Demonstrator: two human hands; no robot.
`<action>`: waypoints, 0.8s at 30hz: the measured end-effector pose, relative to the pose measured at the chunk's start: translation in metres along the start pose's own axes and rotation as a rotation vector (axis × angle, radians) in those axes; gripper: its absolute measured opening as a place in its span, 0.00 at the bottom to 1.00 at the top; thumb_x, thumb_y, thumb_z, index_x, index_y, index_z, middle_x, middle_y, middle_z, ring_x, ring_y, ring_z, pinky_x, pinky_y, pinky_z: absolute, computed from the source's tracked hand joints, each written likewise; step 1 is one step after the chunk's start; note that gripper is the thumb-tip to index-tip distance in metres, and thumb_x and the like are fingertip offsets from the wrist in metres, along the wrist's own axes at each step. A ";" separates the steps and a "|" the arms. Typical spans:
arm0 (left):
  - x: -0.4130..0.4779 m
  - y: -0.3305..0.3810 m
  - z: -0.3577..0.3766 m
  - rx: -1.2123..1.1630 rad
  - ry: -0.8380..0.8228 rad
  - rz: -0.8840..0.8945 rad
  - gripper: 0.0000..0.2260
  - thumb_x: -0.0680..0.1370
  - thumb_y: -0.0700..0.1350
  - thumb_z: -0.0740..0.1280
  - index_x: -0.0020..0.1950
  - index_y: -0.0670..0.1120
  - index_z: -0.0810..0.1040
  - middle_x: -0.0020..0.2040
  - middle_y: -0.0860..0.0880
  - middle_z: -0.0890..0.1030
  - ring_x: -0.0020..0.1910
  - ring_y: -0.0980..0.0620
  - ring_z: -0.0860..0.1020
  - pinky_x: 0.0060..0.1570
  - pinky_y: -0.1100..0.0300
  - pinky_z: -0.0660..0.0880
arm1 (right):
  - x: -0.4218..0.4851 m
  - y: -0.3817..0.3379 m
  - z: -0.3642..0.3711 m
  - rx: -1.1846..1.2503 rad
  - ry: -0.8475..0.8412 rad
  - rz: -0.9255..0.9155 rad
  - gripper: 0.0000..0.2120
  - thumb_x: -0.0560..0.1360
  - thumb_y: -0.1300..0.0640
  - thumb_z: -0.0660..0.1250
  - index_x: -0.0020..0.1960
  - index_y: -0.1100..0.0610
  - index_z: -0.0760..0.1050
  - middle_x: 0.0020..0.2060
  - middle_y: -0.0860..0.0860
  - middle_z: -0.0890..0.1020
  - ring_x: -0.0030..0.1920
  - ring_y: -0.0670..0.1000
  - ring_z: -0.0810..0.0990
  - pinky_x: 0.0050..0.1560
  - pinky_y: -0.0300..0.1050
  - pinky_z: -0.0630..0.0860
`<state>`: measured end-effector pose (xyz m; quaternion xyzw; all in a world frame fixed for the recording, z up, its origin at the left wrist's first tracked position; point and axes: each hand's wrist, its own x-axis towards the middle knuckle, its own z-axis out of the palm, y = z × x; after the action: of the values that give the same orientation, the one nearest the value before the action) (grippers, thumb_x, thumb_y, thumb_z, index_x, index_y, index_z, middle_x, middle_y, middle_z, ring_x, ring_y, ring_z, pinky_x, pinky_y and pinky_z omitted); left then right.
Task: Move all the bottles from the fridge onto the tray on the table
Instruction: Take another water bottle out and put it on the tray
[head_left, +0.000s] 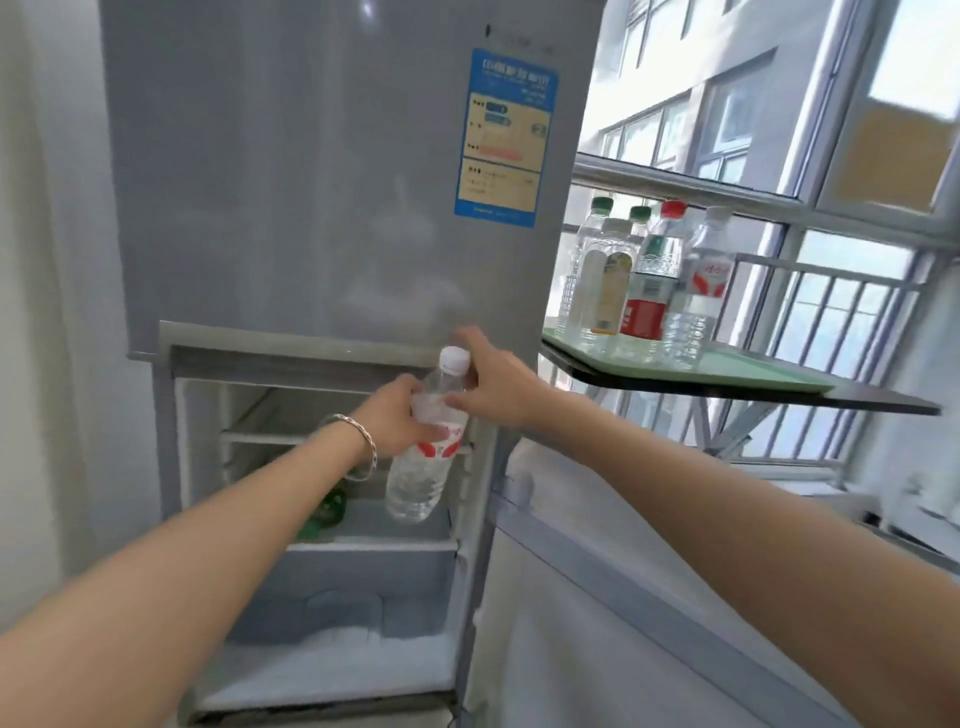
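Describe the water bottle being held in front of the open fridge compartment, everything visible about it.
The water bottle is clear ribbed plastic with a white screw cap on and a red-and-white label around its upper body. It looks full or nearly so. It hangs tilted, cap up and to the right, in front of the open lower compartment. The left hand wraps its upper body at the label; the right hand grips near the neck. Nothing else touches it.

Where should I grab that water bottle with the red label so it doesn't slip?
Probably around the middle, at the red label band. The water bottle is tilted, cap up and to the right, so wrap your fingers around it from the side, as the left hand does now. The right hand steadies the narrow neck under the white cap.
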<state>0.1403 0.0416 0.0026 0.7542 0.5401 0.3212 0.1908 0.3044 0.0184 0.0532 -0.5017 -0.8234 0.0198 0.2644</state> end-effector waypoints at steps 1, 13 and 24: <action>-0.001 0.013 -0.008 -0.030 0.006 0.011 0.24 0.69 0.52 0.75 0.58 0.44 0.72 0.53 0.47 0.80 0.48 0.49 0.79 0.42 0.58 0.75 | -0.005 0.002 -0.013 0.063 0.036 0.043 0.35 0.70 0.57 0.70 0.73 0.54 0.58 0.43 0.53 0.80 0.41 0.53 0.77 0.44 0.45 0.74; 0.012 0.183 -0.032 -0.492 0.270 0.364 0.34 0.74 0.57 0.69 0.74 0.45 0.60 0.55 0.49 0.76 0.58 0.49 0.77 0.56 0.56 0.75 | -0.034 0.041 -0.091 0.360 0.378 0.174 0.36 0.64 0.48 0.79 0.63 0.54 0.62 0.59 0.52 0.76 0.58 0.53 0.78 0.61 0.49 0.76; 0.070 0.187 0.071 -0.495 -0.137 0.299 0.21 0.82 0.56 0.51 0.73 0.51 0.67 0.71 0.49 0.72 0.72 0.48 0.67 0.71 0.51 0.62 | -0.006 0.138 -0.101 0.146 0.622 0.378 0.32 0.69 0.48 0.74 0.67 0.53 0.63 0.56 0.52 0.81 0.53 0.56 0.82 0.51 0.50 0.78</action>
<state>0.3337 0.0473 0.0898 0.7757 0.3143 0.4161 0.3555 0.4653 0.0589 0.0964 -0.6068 -0.5928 -0.0262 0.5288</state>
